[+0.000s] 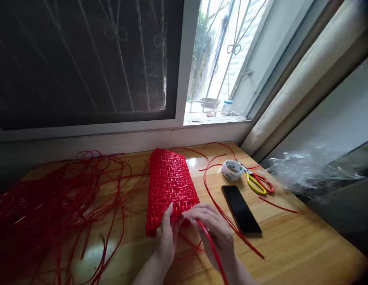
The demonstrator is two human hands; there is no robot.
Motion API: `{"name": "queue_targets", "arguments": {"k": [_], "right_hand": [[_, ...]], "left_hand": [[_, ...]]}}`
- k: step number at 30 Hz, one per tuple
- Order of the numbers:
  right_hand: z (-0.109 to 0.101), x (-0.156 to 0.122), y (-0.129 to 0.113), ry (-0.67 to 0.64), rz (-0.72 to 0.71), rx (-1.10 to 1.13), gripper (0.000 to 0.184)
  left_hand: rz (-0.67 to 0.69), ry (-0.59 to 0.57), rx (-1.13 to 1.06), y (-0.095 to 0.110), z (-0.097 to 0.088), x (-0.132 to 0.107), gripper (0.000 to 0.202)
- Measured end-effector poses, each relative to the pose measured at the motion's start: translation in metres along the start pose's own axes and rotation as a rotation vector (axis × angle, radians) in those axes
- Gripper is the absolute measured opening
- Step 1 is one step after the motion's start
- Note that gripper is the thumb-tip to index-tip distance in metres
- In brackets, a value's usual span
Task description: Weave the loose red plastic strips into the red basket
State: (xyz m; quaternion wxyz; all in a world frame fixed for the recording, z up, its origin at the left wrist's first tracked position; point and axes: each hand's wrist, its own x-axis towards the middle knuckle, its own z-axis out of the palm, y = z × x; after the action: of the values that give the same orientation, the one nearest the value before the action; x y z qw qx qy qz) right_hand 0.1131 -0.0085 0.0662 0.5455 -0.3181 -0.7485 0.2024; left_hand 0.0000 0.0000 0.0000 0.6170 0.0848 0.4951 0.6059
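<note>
Red woven panel (170,186), near edge beneath fingers (169,213)

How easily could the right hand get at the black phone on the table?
Likely yes, easily: the phone lies just right of the right hand, with only thin red strands between, though that hand is pinching a red strand.

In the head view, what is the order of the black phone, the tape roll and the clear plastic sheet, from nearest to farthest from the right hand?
1. Black phone, just to the right of the right hand.
2. Tape roll, farther back, towards the window.
3. Clear plastic sheet, at the far right.
</note>
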Motion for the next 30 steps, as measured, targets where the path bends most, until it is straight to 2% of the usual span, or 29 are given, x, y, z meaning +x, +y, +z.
{"name": "queue_targets", "arguments": {"k": [4,8,12,14,17,20,23,26,30], "right_hand": [[0.021,-0.030,-0.003,0.002,0.045,0.057,0.022],[0.024,-0.047,-0.004,0.023,0.094,0.021,0.032],[0.019,-0.051,-0.003,0.051,0.098,0.017,0.036],[0.018,-0.052,-0.002,0.073,0.110,0.018,0.037],[0.018,-0.054,0.000,0.164,0.189,0.026,0.034],[0.019,-0.052,-0.004,0.257,0.298,0.053,0.026],[0.021,-0.047,-0.010,0.312,0.363,0.115,0.021],[0.025,-0.040,-0.013,0.303,0.382,0.170,0.021],[0.023,-0.032,-0.013,0.161,0.264,0.137,0.029]], "left_hand": [[0.079,-0.101,0.218,0.001,-0.010,-0.005,0.039],[0.060,-0.210,0.409,0.010,-0.010,-0.009,0.051],[-0.013,-0.223,0.317,0.017,-0.004,-0.015,0.042],[-0.093,-0.228,0.232,0.018,-0.004,-0.019,0.038],[-0.173,-0.303,0.109,0.015,-0.010,-0.023,0.041],[-0.117,-0.251,0.078,0.010,-0.019,-0.022,0.043],[-0.054,-0.172,0.165,0.007,-0.020,-0.019,0.043],[-0.008,-0.201,0.233,0.009,-0.009,-0.020,0.048],[-0.044,-0.227,0.247,0.016,0.008,-0.021,0.051]]}}
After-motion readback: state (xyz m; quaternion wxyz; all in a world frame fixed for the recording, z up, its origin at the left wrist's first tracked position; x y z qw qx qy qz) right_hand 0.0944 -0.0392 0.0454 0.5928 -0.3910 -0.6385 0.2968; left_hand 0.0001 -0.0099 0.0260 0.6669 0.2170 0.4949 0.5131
